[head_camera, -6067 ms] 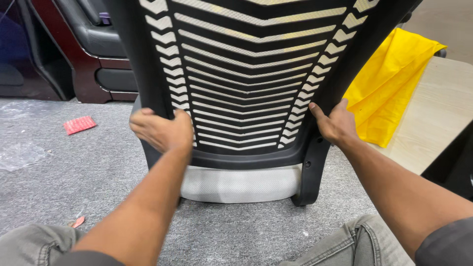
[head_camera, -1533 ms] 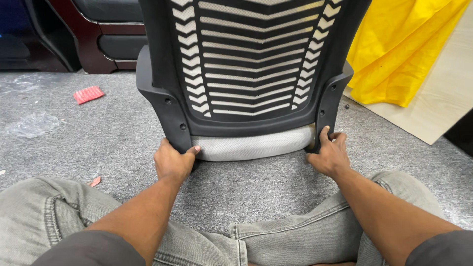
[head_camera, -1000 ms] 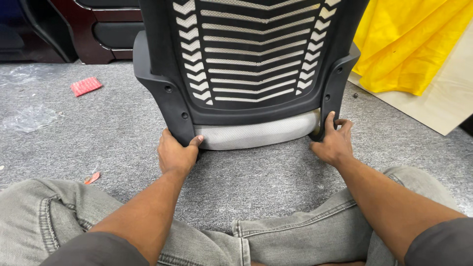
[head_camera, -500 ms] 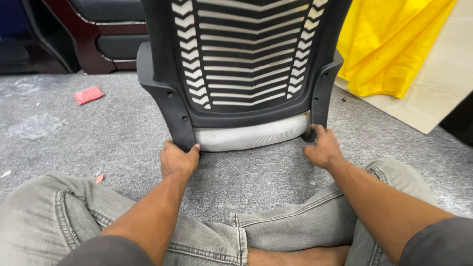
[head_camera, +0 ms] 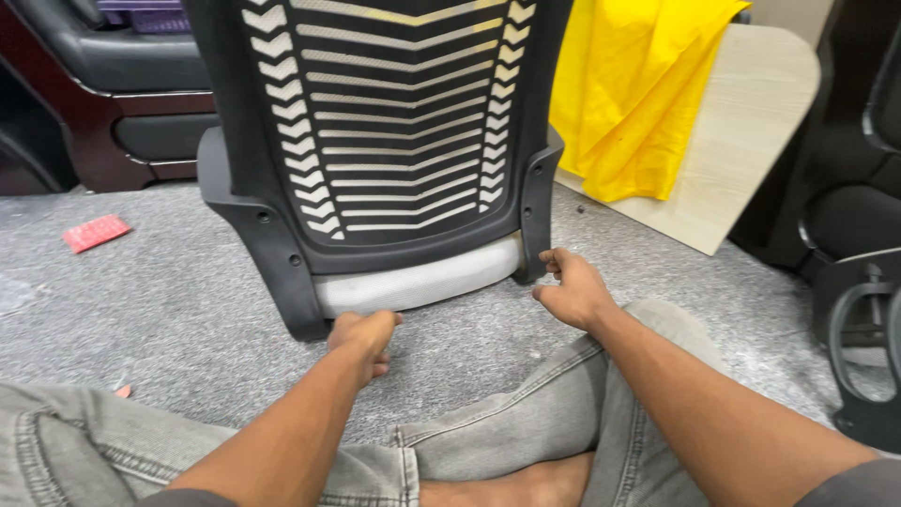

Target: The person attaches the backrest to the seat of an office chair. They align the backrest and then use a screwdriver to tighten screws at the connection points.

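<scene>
We see the chair back standing upright on the grey carpet, its black frame and its pale grey lower edge resting on the floor just ahead of both hands. Our left hand lies at the bottom edge near the frame's left leg, fingers curled loosely with the fingertips touching or just under the grey strip; we cannot tell whether it truly grips anything. Our right hand sits just beside the frame's right leg, fingers bent and half closed, the fingertips next to the black leg, holding nothing that we can make out. Open carpet runs to the left of the left hand, with only a small red packet well away. To the right of the right hand the room is tighter: a pale wooden board draped with yellow cloth leans close behind, and another black chair stands farther right. Our jeans-clad legs lie crossed beneath both forearms.
</scene>
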